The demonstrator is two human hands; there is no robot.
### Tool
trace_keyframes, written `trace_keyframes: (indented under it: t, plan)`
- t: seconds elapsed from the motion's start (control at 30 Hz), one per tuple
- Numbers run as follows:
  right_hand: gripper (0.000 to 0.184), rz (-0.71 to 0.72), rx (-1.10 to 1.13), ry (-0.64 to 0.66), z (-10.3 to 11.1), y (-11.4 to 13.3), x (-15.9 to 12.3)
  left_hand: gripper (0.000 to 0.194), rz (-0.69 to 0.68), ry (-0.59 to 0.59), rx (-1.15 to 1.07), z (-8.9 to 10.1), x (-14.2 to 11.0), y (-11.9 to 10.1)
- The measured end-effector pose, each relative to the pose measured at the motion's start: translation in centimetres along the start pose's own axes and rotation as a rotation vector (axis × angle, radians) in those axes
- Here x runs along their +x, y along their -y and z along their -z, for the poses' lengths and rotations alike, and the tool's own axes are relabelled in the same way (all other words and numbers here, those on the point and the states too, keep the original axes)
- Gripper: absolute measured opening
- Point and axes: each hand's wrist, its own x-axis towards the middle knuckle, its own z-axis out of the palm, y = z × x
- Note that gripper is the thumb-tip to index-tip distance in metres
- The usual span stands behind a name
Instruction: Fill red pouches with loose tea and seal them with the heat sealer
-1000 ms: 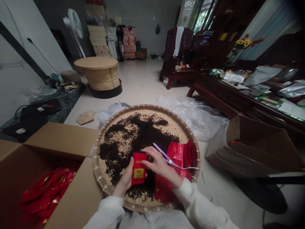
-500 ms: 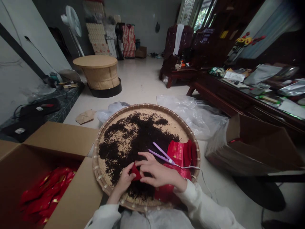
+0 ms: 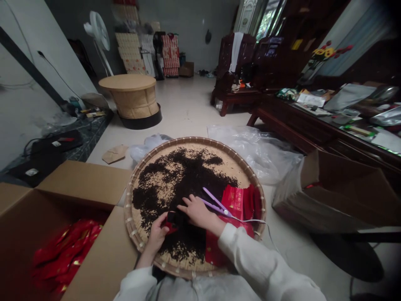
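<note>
My left hand (image 3: 157, 235) grips a small red packet (image 3: 171, 228) at the near left of a round woven bamboo tray (image 3: 128, 205). The packet's mouth looks dark, and its contents I cannot make out. My right hand (image 3: 199, 214), fingers apart and pointing left, is over the dark loose tea-like leaves (image 3: 191, 175) spread on the tray; its thumb side is partly hidden. Beyond my right wrist lies a purple hair straightener (image 3: 216, 205) with its jaws apart and a white cord. Flat red packets (image 3: 233, 198) are stacked at the tray's right side.
An open cardboard box (image 3: 94, 251) at my left holds several red packets (image 3: 67, 251). Another open carton (image 3: 300, 196) stands at right. Clear plastic sheeting (image 3: 253, 152) lies behind the tray. A round-topped drum-like stand (image 3: 131, 96) and a cluttered dark wooden table (image 3: 291, 121) stand farther off.
My right hand has moved off the red packet onto the dark leaves. My left hand has shifted slightly left, still holding the packet, whose dark mouth now shows.
</note>
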Motion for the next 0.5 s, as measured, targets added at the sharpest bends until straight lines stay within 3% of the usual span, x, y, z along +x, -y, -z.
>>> trace_keyframes:
  t: [0.07,0.1,0.23,0.33,0.5]
  plan:
    - [0.023,-0.011,-0.035,0.002,-0.2,0.9,0.2,0.083,0.008,-0.015,0.0,0.0,0.0,-0.2]
    - [0.017,-0.015,-0.034,-0.006,-0.3,1.2,0.2,0.081,0.013,-0.027,-0.003,0.0,0.0,-0.3]
    - [0.017,-0.009,0.095,-0.051,-0.8,0.7,-0.3,0.078,0.038,-0.068,-0.04,0.0,-0.1,-0.6]
    - [0.021,-0.031,0.376,-0.144,-0.5,-0.8,-0.8,0.076,0.054,-0.091,-0.051,-0.1,0.1,-0.8]
    - [0.021,-0.007,0.768,-0.422,3.4,-1.3,-1.9,0.077,0.044,-0.127,-0.031,-0.5,0.6,-0.8]
